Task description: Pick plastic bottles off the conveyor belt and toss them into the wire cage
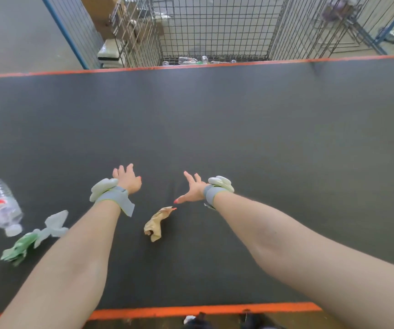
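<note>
Your left grip [127, 178] is spread, fingers fanned forward, and it holds nothing. Your right grip [192, 189] is spread too, fingers pointing ahead and the thumb angled back toward you; it is just as empty. Both arms reach out over the dark belt [238, 129], and the two grips sit near each other. From this angle you cannot tell whether the palms touch the belt. Each wrist carries a grey band [111, 194] with a pale pod on its outer side.

The bottle [0, 206] lies on its side on the belt, far to your left and well apart from the left grip. It is clear, a little blurred, with its white cap toward you and a red-marked label round its middle. Just beside the cap lies a scrap [34, 236] of green and white plastic, its right end close to your left forearm. A crumpled brown paper [155, 224] lies between your forearms, its far tip just beside your right thumb; whether they touch is unclear.

The cage [215, 27] stands straight ahead, beyond the belt's far orange edge. A few loose bottles [187, 60] lie on its floor just behind that edge. More wire panels with blue frames stand to either side, and boxes [101, 10] show behind the left one.
</note>
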Demonstrator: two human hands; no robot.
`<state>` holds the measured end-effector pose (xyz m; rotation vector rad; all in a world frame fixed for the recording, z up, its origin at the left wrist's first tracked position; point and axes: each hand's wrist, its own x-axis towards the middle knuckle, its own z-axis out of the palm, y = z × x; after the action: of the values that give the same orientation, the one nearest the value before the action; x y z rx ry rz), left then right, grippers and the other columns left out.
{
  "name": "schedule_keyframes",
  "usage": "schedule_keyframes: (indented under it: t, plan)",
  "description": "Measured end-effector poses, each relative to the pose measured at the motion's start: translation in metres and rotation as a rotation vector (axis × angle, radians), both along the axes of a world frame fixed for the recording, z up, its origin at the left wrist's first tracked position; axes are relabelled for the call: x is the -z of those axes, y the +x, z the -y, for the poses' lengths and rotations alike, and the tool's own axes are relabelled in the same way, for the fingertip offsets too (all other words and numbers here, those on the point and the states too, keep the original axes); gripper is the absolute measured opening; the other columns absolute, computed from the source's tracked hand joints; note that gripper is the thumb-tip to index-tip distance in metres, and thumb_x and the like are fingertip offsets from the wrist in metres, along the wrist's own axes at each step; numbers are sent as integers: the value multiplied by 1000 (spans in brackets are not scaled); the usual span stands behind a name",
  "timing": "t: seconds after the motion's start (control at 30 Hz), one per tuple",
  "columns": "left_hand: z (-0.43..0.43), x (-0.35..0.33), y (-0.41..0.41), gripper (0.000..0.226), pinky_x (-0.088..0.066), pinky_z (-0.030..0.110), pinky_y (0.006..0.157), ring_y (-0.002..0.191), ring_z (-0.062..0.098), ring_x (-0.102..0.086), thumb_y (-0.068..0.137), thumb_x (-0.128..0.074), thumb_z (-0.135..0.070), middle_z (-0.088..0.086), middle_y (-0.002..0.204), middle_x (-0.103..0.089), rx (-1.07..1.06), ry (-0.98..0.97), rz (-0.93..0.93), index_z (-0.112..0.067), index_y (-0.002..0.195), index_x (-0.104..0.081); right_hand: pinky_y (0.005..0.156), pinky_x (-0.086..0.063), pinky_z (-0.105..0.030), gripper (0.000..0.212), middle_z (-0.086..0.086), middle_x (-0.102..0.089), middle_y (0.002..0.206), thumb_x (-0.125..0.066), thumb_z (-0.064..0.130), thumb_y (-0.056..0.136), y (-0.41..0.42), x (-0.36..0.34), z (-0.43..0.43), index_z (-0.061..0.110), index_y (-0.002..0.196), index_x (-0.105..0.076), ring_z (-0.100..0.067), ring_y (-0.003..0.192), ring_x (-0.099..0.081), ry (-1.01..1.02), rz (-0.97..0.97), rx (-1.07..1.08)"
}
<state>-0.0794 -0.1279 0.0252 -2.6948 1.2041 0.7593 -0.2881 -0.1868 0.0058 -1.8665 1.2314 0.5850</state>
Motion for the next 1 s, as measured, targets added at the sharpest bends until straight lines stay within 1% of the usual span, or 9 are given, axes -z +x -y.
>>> schedule_keyframes:
  t: [0.13,0.23,0.3,0.37,0.43,0.6,0.77,0.83,1.0]
  plan:
    - [-24,10,1,60,-9,46,120,148,30,5,102,-36,-30,13,160,-3,32,29,31,-14,154,-11,118,-18,-50,123,-1,19,161,-77,55,71,6,16,-28,38,152,13,-29,150,0,25,37,-39]
    - [-43,14,2,60,-7,54,118,149,25,7,101,-36,-35,8,161,0,23,81,48,-19,154,-10,112,-31,-46,122,1,27,158,-80,23,73,0,37,-55,41,151,12,-25,150,4,-40,46,-8]
    - [-53,18,4,63,-7,56,117,149,26,8,101,-36,-38,8,161,2,22,96,28,-20,154,-9,114,-27,-45,115,-2,29,157,-67,-2,77,-9,45,-61,40,153,8,-28,149,3,-175,46,95]
    - [-61,19,8,64,-7,56,117,149,26,9,100,-37,-39,8,161,3,2,94,23,-20,154,-9,117,-19,-43,105,-6,28,157,-55,-9,82,-12,44,-58,37,153,7,-32,149,1,-310,0,175]
    - [-68,16,11,65,-6,54,118,148,28,11,100,-39,-37,10,161,5,-38,81,22,-18,154,-9,118,-15,-44,97,-3,25,159,-53,0,87,-7,36,-51,37,153,7,-31,149,2,-346,-13,227]
    - [-76,10,17,64,-1,59,116,148,25,13,99,-38,-32,6,160,13,-155,-45,144,-19,153,-8,112,4,-63,85,5,15,162,-50,27,92,20,18,-39,38,153,8,-23,150,10,-344,-15,100]
    - [-86,1,33,73,4,62,115,148,22,14,96,-42,-23,1,160,17,-256,-108,208,-21,154,1,119,-17,-47,86,-5,-9,162,-60,32,92,66,14,-45,31,155,-1,-29,147,-13,-131,222,84]
    - [-92,2,44,76,1,62,115,148,22,14,96,-43,-24,1,160,19,-270,-87,218,-21,154,6,116,-25,-46,85,-8,-22,157,-61,35,92,89,17,-50,30,155,-5,-32,142,-27,-105,250,17]
    - [-91,9,44,74,-4,61,116,149,23,12,98,-41,-25,2,159,20,-258,-17,157,-21,153,9,110,-33,-48,101,-9,-33,145,-71,41,82,104,32,-58,36,154,0,-36,131,-41,-73,214,-61]
